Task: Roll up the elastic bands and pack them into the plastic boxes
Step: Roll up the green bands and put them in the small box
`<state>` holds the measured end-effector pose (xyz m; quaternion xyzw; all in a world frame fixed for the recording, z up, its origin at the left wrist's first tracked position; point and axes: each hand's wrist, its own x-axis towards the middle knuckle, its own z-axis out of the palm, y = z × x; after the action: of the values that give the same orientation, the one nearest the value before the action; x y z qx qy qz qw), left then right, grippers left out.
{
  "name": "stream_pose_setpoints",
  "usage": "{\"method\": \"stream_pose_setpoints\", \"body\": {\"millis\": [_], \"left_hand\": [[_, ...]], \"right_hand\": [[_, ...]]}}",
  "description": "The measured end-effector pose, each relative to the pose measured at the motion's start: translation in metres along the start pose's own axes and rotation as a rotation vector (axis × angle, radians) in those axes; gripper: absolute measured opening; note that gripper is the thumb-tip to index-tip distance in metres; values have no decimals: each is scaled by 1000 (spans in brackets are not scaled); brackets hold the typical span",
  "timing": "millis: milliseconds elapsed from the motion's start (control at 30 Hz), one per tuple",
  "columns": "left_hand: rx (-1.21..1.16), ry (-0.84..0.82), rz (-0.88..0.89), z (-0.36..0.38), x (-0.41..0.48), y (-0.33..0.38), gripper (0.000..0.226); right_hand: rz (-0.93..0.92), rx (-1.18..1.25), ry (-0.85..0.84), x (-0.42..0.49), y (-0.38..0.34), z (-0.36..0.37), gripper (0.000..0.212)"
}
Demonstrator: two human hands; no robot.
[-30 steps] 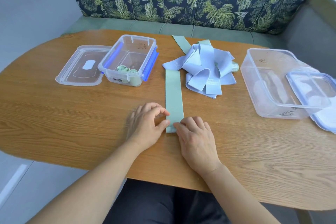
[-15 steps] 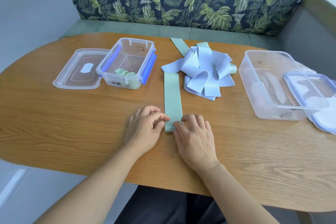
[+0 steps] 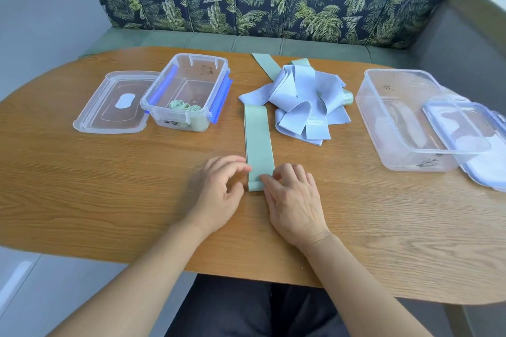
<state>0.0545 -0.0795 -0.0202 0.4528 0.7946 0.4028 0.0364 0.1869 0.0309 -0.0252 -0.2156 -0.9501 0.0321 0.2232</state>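
Near front edge, mid-table: left hand [image 3: 219, 189] has its fingers loosely apart, index tip touching the left edge of the green band [image 3: 258, 142]. Right hand [image 3: 293, 197] fingertips press the turned-over near end. Band lies flat, far end under blue pile [image 3: 301, 101].

Risks:
- The first turn looks loose and likely springs open if pressure lifts.
- An uneven push skews the roll.
- Rolling on may drag the pile.

Around:
- Back left: lid [image 3: 109, 102] and small box [image 3: 189, 63] holding green rolls [image 3: 180, 105].
- Right edge: big box [image 3: 383, 107], cover [image 3: 465, 131] resting on it.

Path to either box looks open.
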Motion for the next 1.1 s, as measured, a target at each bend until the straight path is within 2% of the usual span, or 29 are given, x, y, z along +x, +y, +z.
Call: {"method": "stream_pose_setpoints", "body": {"millis": [67, 167, 333, 400, 500, 667, 1100], "left_hand": [[53, -107, 87, -2, -5, 7, 41], [211, -202, 158, -1, -10, 9, 39], [344, -109, 247, 4, -11, 1, 28], [343, -106, 234, 5, -13, 1, 31], [327, -98, 227, 6, -12, 3, 31], [279, -88, 182, 4, -11, 4, 20], [282, -99, 305, -6, -39, 5, 27]], "right_hand": [[-1, -1, -4, 0, 1, 0, 17], [1, -1, -12, -1, 2, 1, 19], [34, 31, 30, -3, 1, 1, 17], [20, 34, 38, -3, 3, 1, 13], [19, 58, 33, -3, 3, 2, 20], [26, 51, 14, 3, 6, 2, 27], [-75, 71, -71, -18, 0, -15, 35]]}}
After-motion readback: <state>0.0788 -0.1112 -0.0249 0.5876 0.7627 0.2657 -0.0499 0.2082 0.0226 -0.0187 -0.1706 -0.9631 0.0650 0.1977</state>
